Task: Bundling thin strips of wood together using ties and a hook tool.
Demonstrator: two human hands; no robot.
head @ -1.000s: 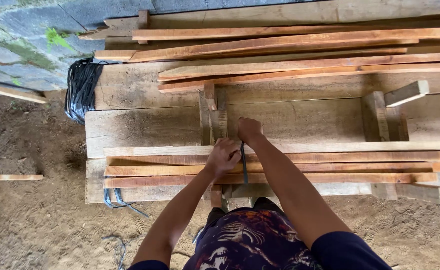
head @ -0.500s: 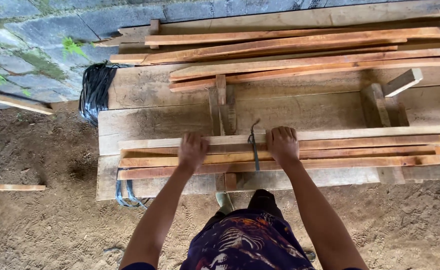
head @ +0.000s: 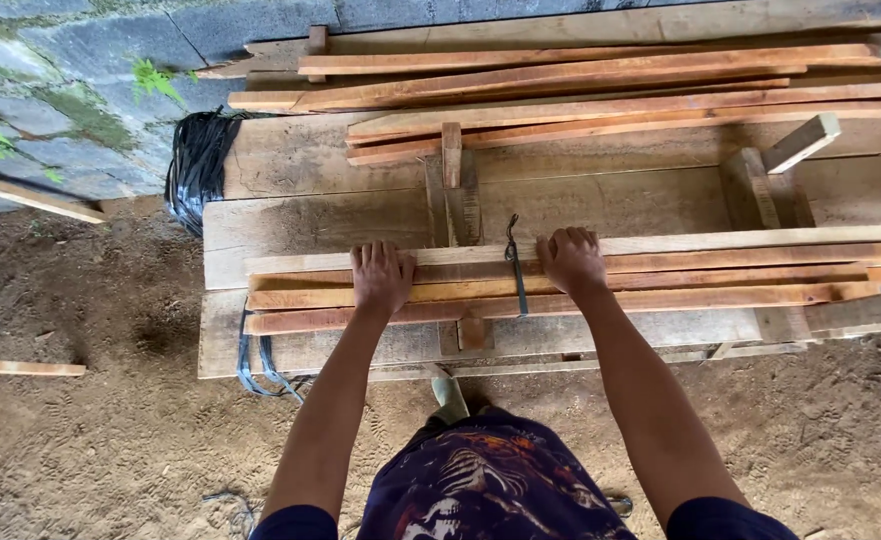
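A bundle of long reddish wood slats point(head: 720, 283) lies across a rough plank platform point(head: 310, 225). A dark strap point(head: 513, 268) is tied around the bundle near its middle, its knot end sticking up. My left hand point(head: 381, 278) rests palm down on the slats, left of the strap, fingers spread. To the strap's right, my right hand point(head: 571, 260) curls its fingers over the far edge of the bundle. Neither hand touches the strap.
More slats point(head: 580, 85) are stacked at the back of the platform against a stone wall point(head: 50, 90). A black bundle of strapping point(head: 196, 160) hangs at the platform's left end; loose straps point(head: 257, 370) dangle below. Short wood blocks point(head: 798, 143) stand upright. Sandy ground surrounds everything.
My hands let go of the strap's knot and moved apart onto the slats, one on each side of it. The view shifted slightly.
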